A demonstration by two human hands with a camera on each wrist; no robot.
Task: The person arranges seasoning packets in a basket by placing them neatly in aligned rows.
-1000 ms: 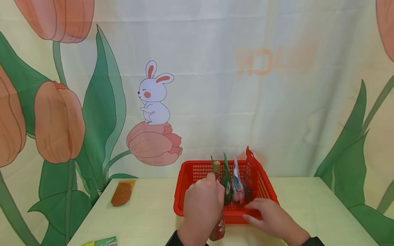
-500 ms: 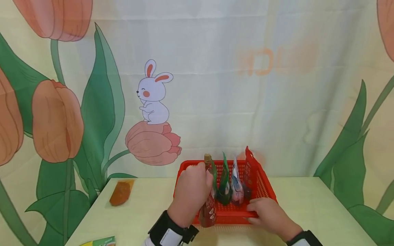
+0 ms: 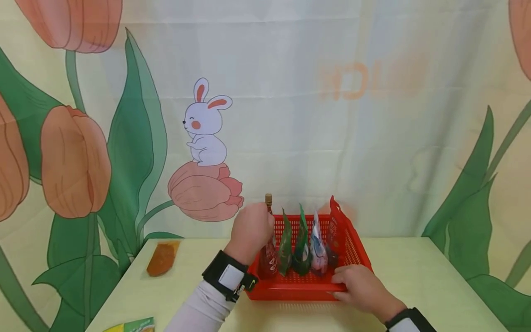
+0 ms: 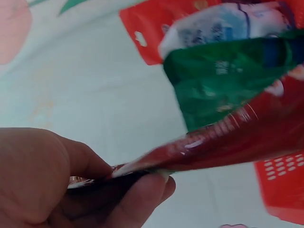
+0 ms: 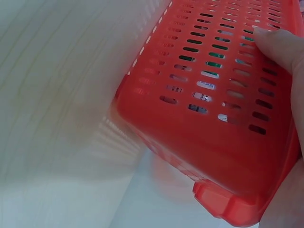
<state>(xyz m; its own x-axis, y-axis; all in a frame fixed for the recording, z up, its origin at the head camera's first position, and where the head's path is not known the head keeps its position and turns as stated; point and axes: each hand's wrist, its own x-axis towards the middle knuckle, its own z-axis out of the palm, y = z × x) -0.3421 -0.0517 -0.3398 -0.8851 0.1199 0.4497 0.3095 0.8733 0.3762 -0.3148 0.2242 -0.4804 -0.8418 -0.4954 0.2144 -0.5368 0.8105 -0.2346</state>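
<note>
Fingers (image 4: pixel 142 199) of the left hand (image 3: pixel 251 229) are closed in a pinch on the top end of a red-brown packet (image 3: pixel 268 265), left of centre in the head view. From this grip the packet is hung downward, its long axis close to upright and slightly tilted, its thin edge turned to the head camera. Its lower end is held within the left part of a red basket (image 3: pixel 292 294); whether the basket's floor is touched cannot be told.

By the right hand (image 3: pixel 364 288), at lower right, the basket's near wall is gripped close to its right corner, well apart from the packet, so the left hand is plainly the nearer one.

Just right of the packet, a row is formed by a green pouch (image 3: pixel 285 252), a darker green pouch (image 3: pixel 302 258), a white-and-pink packet (image 3: pixel 318 253) and a red pouch (image 3: pixel 338 234), all stood upright in the basket. On the surface (image 3: pixel 199 297), an orange-brown packet (image 3: pixel 162 259) is laid flat at left, and a green-and-yellow packet (image 3: pixel 138 325) is cut off at lower left.
</note>
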